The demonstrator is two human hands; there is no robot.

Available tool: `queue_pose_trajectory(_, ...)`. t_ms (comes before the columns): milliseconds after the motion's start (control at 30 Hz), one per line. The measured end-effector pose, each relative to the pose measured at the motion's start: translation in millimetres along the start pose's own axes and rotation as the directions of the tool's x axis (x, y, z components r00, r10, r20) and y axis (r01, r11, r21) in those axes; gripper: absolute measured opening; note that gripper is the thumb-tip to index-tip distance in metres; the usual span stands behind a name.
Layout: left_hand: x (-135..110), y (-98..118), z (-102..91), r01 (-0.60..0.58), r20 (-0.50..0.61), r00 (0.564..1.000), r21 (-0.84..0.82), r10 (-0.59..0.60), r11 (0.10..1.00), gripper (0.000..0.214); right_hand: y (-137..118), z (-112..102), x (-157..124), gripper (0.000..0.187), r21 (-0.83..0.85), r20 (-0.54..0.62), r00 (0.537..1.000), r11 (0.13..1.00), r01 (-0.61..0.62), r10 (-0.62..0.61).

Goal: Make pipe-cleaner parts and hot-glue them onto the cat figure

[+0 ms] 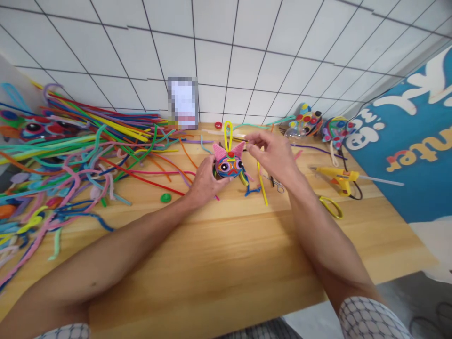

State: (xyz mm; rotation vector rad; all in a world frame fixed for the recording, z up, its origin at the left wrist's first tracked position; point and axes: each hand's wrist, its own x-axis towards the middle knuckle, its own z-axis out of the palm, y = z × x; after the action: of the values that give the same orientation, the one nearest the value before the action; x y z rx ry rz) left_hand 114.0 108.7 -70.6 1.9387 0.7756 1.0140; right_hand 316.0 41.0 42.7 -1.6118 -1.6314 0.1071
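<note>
A round cat-faced ornament [229, 168] wrapped in colourful pipe cleaners stands on the table, with two pink ears, large eyes and a yellow loop [229, 135] on top. My left hand [205, 184] grips it from the left, thumb along the lower front. Beside the right ear is my right hand [273, 157], thumb and fingertips drawn together. Whether something small is between them, or whether they touch the ear, I cannot make out. Yellow pipe cleaner pieces [263, 186], a bent blue piece [253, 190] and small scissors [278, 187] lie below the right hand.
A heap of pipe cleaners [116, 127] covers the left side. A yellow glue gun [337, 176] and yellow ring [331, 207] lie right. Two decorated balls [304, 123] stand behind, near a blue sign [409, 141]. A phone [183, 101] leans on the tiled wall; a green button [165, 198] lies left.
</note>
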Motion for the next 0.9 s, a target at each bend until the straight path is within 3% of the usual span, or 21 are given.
queue_pose_trajectory(100, 0, 0, 0.1, 0.031, -0.01, 0.999, -0.064, -0.032, 0.997, 0.055, 5, -11, 3, 0.015, 0.066, -0.087, 0.996, 0.998, -0.01, 0.016)
queue_pose_trajectory(233, 2, -1, 0.4, 0.079, 0.016, 0.997, -0.149, -0.077, 0.986, 0.055, 1, -12, 1, 0.014, 0.121, -0.111, 0.993, 0.993, -0.013, 0.026)
queue_pose_trajectory(500, 4, -1, -1.4, 0.063, 0.004, 0.998, -0.04, -0.063, 0.997, 0.056, -16, 12, -10, 0.015, -0.04, 0.089, 0.995, 0.998, -0.047, 0.05)
queue_pose_trajectory(900, 4, -6, 0.6, 0.014, -0.001, 1.0, -0.063, -0.014, 0.998, 0.057, -14, 32, -13, 0.014, -0.086, 0.121, 0.992, 0.996, -0.032, 0.042)
